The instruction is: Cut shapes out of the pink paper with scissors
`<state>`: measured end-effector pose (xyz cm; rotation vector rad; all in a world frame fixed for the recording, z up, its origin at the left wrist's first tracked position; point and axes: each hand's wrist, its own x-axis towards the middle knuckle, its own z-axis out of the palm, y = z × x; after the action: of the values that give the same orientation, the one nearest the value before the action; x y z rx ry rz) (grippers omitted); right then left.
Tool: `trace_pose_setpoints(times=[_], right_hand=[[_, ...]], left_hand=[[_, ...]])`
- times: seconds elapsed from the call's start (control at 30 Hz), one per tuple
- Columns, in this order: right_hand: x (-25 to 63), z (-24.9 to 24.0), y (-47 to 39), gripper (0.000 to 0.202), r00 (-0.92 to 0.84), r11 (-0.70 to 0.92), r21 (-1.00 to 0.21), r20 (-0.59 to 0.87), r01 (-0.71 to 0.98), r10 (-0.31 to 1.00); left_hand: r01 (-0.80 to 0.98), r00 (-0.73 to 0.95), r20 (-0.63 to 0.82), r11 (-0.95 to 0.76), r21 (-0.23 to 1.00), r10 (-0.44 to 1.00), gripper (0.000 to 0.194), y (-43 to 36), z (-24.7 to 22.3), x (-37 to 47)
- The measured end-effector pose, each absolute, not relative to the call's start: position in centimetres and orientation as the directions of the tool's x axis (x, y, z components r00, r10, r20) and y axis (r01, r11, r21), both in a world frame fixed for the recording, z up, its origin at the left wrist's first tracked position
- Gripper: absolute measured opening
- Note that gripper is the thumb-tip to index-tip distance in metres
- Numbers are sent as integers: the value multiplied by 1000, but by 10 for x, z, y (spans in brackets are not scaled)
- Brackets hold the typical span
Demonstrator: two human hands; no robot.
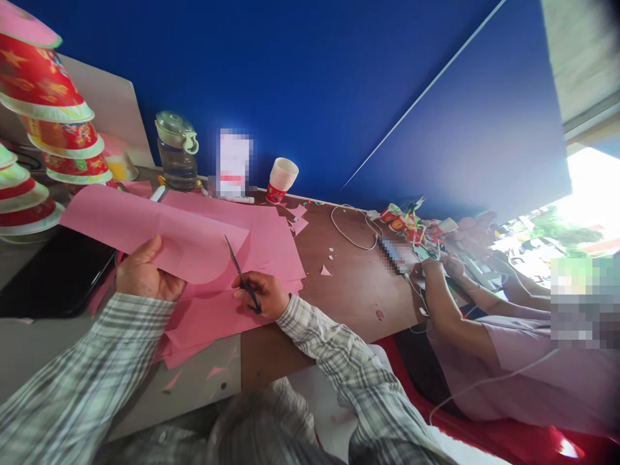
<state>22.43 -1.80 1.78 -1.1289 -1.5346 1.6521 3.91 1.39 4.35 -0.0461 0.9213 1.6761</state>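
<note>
While grasping paper [169,232] in left hand [143,274] and scissors [241,273] in right hand [269,294], best keep it taut and turn it smoothly toward the blades [233,252].

Pink paper and scissors in hand at a crowded table

The left hand [148,274] grips a curling pink sheet [159,232] from below, while the right hand [261,294] has its fingers around dark scissors [245,278], blades pointing up beside the sheet's right part. More pink paper [271,245] lies spread beneath, with small scraps [326,271] on the brown table [349,284]. Toward the blue partition [290,77] stand a lidded water jug [177,155] and a stack of paper cups [281,181]; piled red cups [72,135] rise at the far left, near a black flat object [53,274]. Along the table to the right, a person in a pink top [523,361] reaches over the surface.
</note>
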Motion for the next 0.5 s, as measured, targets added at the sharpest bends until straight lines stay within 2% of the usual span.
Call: trace_pose_setpoints(times=[0.33, 0.5], right_hand=[[228, 14, -16, 60, -498, -44, -979, -140, 199, 856], [229, 10, -16, 57, -515, -18, -977, -127, 213, 848]], left_hand=[[-860, -292, -530, 23, 509, 796, 16, 17, 44, 30], [-857, -269, -557, 69, 511, 786, 15, 20, 44, 24]])
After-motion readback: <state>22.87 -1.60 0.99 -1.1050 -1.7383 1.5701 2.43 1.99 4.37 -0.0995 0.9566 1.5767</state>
